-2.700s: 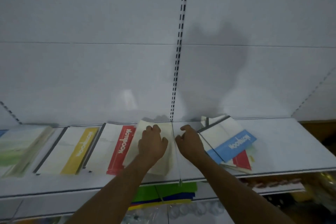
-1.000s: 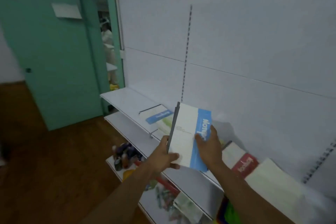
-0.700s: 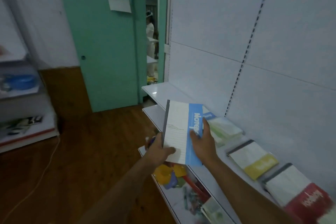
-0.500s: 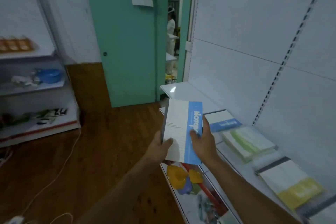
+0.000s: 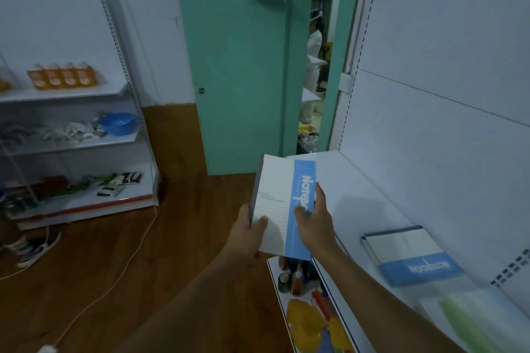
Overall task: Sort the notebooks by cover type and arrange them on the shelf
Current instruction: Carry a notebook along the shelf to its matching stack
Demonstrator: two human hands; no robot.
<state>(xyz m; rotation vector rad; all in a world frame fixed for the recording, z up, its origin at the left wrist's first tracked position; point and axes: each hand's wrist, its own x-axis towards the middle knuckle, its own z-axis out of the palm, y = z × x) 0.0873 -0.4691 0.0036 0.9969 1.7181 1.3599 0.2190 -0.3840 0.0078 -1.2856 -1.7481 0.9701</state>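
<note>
Notebook (image 5: 279,203) with the blue stripe sits upright in my two hands, held in the air just off the near edge of the white shelf (image 5: 370,209). My left hand (image 5: 248,233) grasps its grey spine edge, thumb on the cover. My right hand (image 5: 315,222) clasps the striped edge, fingers wrapped behind. Farther along that shelf, toward me, a second blue-striped notebook (image 5: 410,255) lies flat, then a green-covered one (image 5: 473,321).

Background: a teal door (image 5: 241,66) beside an open doorway, where a person in white (image 5: 312,46) stands. At left, a white rack (image 5: 126,89) carries orange packets (image 5: 61,76) and a blue bowl (image 5: 117,122). A white cable (image 5: 109,281) crosses the wooden floor (image 5: 114,252) near a sneaker (image 5: 34,248).
</note>
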